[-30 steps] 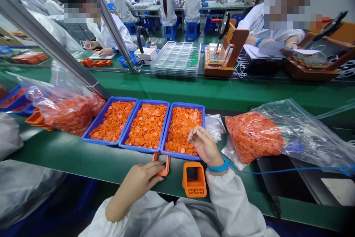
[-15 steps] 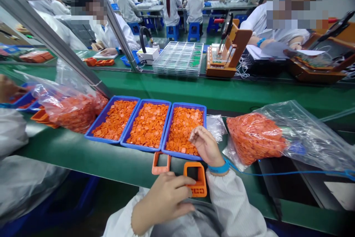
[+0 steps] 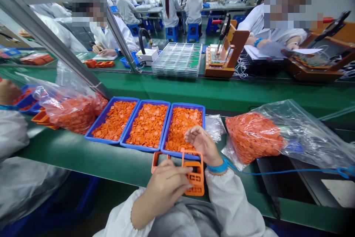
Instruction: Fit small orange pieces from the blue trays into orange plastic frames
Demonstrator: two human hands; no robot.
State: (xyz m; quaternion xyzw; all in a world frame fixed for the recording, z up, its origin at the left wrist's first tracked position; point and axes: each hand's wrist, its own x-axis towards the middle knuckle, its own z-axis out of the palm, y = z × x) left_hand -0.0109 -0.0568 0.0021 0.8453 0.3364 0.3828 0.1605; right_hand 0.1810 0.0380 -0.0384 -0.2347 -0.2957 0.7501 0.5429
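My left hand point(image 3: 168, 182) is closed on a thin orange plastic frame point(image 3: 193, 152), thumb and fingers gripping its side. This frame stands raised over a second orange frame point(image 3: 195, 192), which lies on the bench edge and is partly covered. Near the lower edge of the right-hand blue tray, my right hand point(image 3: 204, 144) is raised with loosely curved fingers apart; nothing shows in it. Behind my left hand lies a paler orange frame point(image 3: 154, 161), partly hidden. A blue wrist strap point(image 3: 218, 168) circles my right wrist.
Three blue trays point(image 3: 122, 141) hold small orange plastic pieces. Clear bags of orange pieces lie at right point(image 3: 253, 135) and left point(image 3: 74, 113). A blue cord point(image 3: 277, 173) runs rightward from my strap. Across the green bench stand clear stacked trays point(image 3: 177, 61) and a brown fixture point(image 3: 226, 54); co-workers sit beyond.
My left hand has lifted the thin orange frame, which now shows apart above the lower one. My right hand has shifted slightly left.
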